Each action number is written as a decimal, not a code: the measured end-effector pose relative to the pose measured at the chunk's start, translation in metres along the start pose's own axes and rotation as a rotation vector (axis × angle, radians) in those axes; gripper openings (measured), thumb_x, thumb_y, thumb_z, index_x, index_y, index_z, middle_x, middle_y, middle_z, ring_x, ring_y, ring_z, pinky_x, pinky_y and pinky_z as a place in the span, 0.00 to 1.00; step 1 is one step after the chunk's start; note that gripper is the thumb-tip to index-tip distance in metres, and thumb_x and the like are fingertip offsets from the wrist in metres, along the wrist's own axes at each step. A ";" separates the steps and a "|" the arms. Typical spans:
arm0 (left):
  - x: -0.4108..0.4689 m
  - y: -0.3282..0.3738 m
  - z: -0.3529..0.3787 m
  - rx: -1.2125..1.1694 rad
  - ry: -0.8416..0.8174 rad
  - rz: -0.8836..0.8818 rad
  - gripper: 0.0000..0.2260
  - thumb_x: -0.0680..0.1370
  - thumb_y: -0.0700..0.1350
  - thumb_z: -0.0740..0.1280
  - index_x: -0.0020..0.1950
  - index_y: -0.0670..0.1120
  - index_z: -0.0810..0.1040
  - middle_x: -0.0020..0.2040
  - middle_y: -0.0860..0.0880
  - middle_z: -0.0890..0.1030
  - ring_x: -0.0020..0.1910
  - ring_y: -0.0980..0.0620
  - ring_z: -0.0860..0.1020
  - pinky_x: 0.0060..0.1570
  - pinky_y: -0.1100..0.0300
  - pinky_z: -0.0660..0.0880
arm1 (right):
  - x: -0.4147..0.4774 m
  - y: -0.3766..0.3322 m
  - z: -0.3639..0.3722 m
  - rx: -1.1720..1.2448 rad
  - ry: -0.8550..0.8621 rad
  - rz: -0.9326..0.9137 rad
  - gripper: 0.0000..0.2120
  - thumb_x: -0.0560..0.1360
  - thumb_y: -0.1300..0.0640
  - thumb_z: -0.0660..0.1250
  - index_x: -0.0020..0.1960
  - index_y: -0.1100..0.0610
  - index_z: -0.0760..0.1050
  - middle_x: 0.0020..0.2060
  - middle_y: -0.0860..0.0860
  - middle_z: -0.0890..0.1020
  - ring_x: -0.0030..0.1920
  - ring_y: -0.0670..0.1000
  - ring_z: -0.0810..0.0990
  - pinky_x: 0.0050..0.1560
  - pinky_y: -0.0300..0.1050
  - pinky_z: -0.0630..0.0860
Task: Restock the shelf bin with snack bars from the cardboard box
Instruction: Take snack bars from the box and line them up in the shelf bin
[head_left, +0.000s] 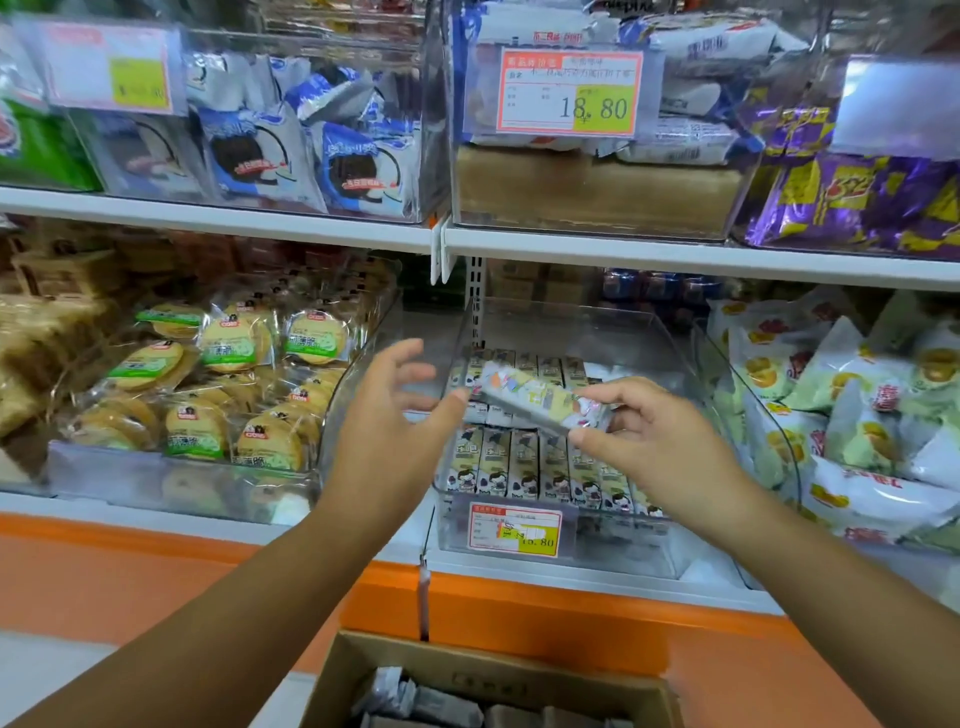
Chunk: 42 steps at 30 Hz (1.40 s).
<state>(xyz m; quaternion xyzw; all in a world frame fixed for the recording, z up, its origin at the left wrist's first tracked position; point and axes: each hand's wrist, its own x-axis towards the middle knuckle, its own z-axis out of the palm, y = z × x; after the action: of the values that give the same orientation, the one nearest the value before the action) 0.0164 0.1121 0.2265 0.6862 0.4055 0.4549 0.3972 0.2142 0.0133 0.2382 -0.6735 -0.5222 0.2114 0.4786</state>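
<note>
— Where was the snack bar (540, 402)?
— Over the shelf bin (623, 543), above its rows of bars (519, 462), slanted, its right end pinched between thumb and fingers of the right hand (654, 434).
— And the left hand (395, 415)?
— Spread open, fingertips at the bar's left end; whether they touched it I couldn't tell.
— Room to move?
— The bin was open on top, with clear walls either side, open room behind the back row, and the edge of the upper shelf (675, 254) well above.
— Any writing?
— The bin's price tag (514, 527) ended in .80; a second tag (569, 93) higher up read 18.80. The cardboard box (467, 675) sat open below, grey wrapped bars (441, 706) inside
</note>
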 end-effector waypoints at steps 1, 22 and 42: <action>0.002 -0.004 -0.001 0.116 0.024 0.065 0.24 0.77 0.49 0.70 0.72 0.52 0.67 0.60 0.57 0.76 0.52 0.61 0.77 0.50 0.59 0.76 | 0.006 0.007 -0.001 -0.067 0.095 0.014 0.11 0.72 0.58 0.73 0.51 0.47 0.76 0.50 0.50 0.79 0.41 0.45 0.81 0.38 0.34 0.76; -0.001 -0.038 0.001 0.220 -0.251 0.084 0.24 0.81 0.47 0.63 0.55 0.77 0.56 0.48 0.78 0.65 0.46 0.81 0.65 0.43 0.87 0.62 | 0.079 0.068 0.009 -0.434 0.193 0.330 0.24 0.76 0.49 0.69 0.69 0.55 0.70 0.52 0.54 0.79 0.42 0.52 0.76 0.43 0.42 0.70; -0.107 -0.116 -0.038 0.529 -0.354 0.053 0.11 0.80 0.48 0.65 0.62 0.51 0.73 0.50 0.57 0.79 0.50 0.56 0.80 0.48 0.54 0.77 | -0.088 0.037 0.014 -0.374 -0.185 -0.257 0.11 0.79 0.57 0.62 0.59 0.48 0.74 0.49 0.42 0.77 0.49 0.42 0.75 0.45 0.32 0.71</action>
<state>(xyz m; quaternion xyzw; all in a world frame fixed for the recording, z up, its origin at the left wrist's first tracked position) -0.0699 0.0616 0.0989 0.8445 0.4163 0.2173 0.2574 0.1894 -0.0599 0.1810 -0.6563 -0.6751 0.1092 0.3188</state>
